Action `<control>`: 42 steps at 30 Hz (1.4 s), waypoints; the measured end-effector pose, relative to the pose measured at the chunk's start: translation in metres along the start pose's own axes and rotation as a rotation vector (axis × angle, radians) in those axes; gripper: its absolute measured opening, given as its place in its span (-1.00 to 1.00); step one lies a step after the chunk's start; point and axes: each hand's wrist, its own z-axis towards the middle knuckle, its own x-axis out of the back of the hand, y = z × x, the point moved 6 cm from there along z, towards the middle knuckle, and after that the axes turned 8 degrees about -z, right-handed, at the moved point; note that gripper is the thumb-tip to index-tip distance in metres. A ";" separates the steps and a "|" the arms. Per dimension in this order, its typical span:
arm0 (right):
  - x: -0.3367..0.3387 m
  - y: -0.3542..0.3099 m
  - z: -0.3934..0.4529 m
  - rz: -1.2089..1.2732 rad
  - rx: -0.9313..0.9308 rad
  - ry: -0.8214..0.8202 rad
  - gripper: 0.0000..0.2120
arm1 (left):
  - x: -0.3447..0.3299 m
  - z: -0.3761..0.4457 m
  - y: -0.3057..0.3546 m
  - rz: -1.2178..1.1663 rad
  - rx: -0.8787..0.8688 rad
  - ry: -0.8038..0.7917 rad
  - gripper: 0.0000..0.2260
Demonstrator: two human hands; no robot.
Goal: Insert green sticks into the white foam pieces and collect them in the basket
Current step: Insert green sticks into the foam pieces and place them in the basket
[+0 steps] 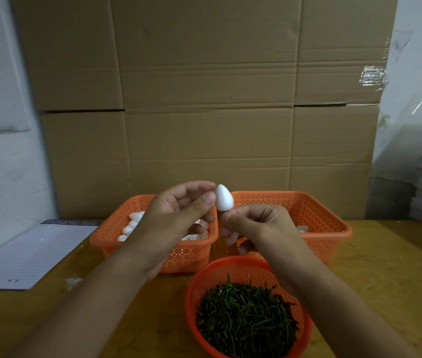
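Above the middle of the desk (375, 264), the left hand (176, 223) pinches a white egg-shaped foam piece (223, 198) between thumb and fingers (203, 186), pointed end up. Just below it, the right hand (259, 228) has its fingers clenched at the piece's underside; whether they grip a stick cannot be told. Toward the desk's far edge stand two orange baskets: the left basket (191, 257) holds many foam pieces, the right basket (318, 215) few, while a round red basket (230, 270) of green sticks (246, 319) sits at the near edge.

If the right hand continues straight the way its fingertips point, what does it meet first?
Probably the white foam piece just above the right hand, then the left hand. Depth is unclear.
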 end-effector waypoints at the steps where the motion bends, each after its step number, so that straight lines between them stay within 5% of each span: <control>1: 0.000 0.001 0.000 -0.002 -0.006 -0.006 -0.86 | 0.000 0.000 0.000 0.001 0.002 -0.003 -0.68; 20: -0.004 0.008 0.004 -0.015 -0.001 0.000 -0.87 | 0.003 0.002 -0.002 -0.016 -0.008 0.033 -0.76; 31: 0.005 0.018 0.009 0.037 -0.059 0.051 -0.84 | 0.097 0.020 -0.012 0.227 0.011 0.454 -0.76; 39: 0.039 0.062 0.015 0.200 -0.389 0.234 -0.80 | 0.114 0.024 -0.028 1.022 0.003 0.187 -0.82; 42: 0.055 0.078 0.016 0.240 -0.450 0.315 -0.83 | 0.112 0.018 -0.046 1.205 0.170 0.082 -0.61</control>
